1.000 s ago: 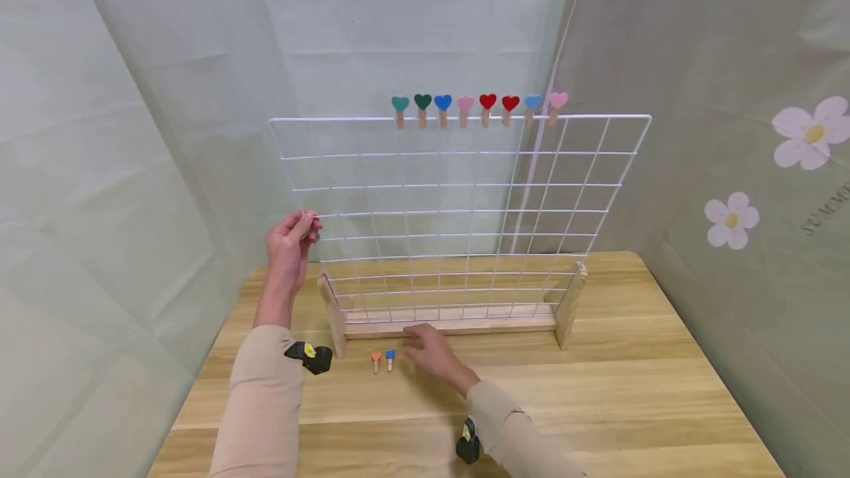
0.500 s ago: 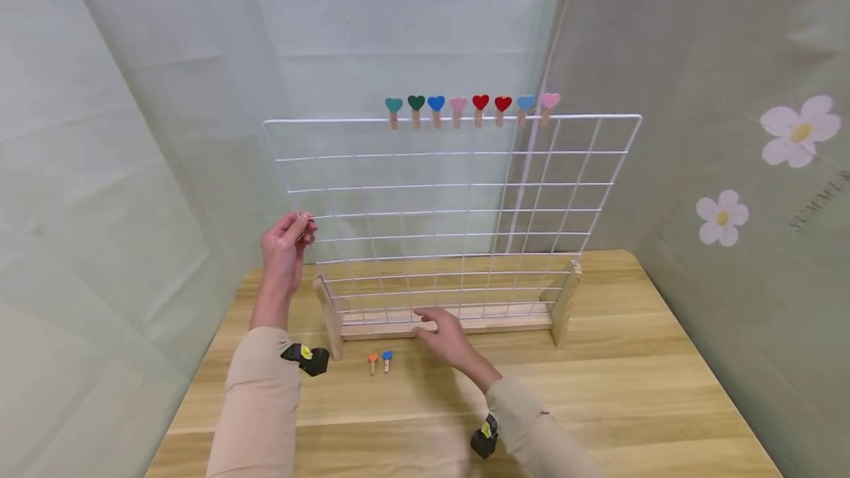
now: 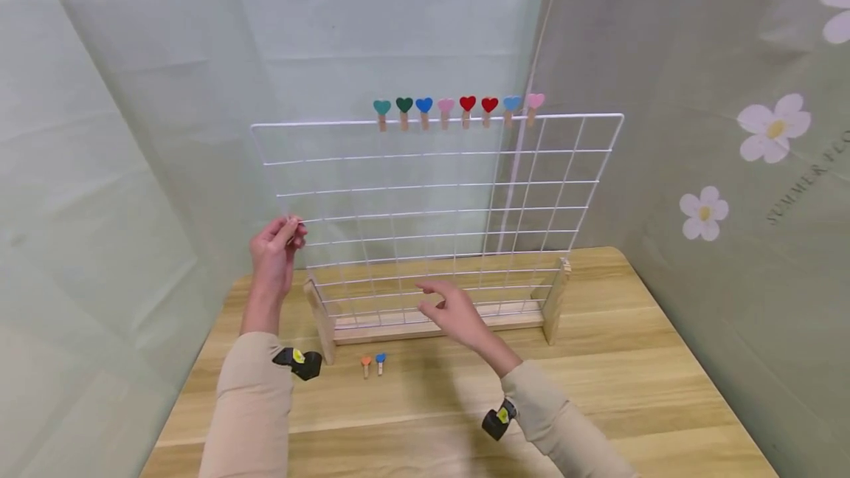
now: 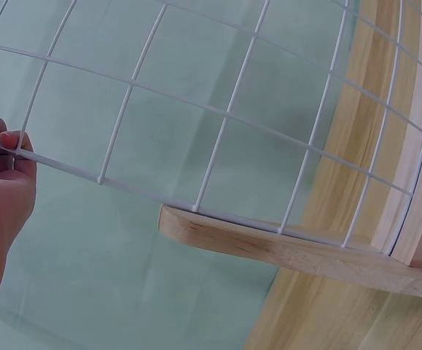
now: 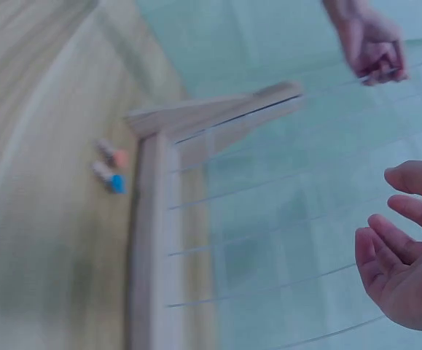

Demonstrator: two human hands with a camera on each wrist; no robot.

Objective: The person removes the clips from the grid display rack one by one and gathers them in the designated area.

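A white wire grid stands upright in a wooden base on the table. My left hand pinches the grid's left edge wire at mid height. In front of the grid's lower rows, my right hand hovers in the air with relaxed fingers, holding nothing. Several heart-topped wooden clips are clipped along the grid's top wire. An orange clip and a blue clip lie on the table before the base, left of my right hand.
The wooden table is enclosed by pale green fabric walls; the right wall has printed flowers. Bare tabletop lies to the right of the base.
My right hand has lifted off the table near the base and moved up and right in front of the grid. The left hand kept its pinch on the wire.
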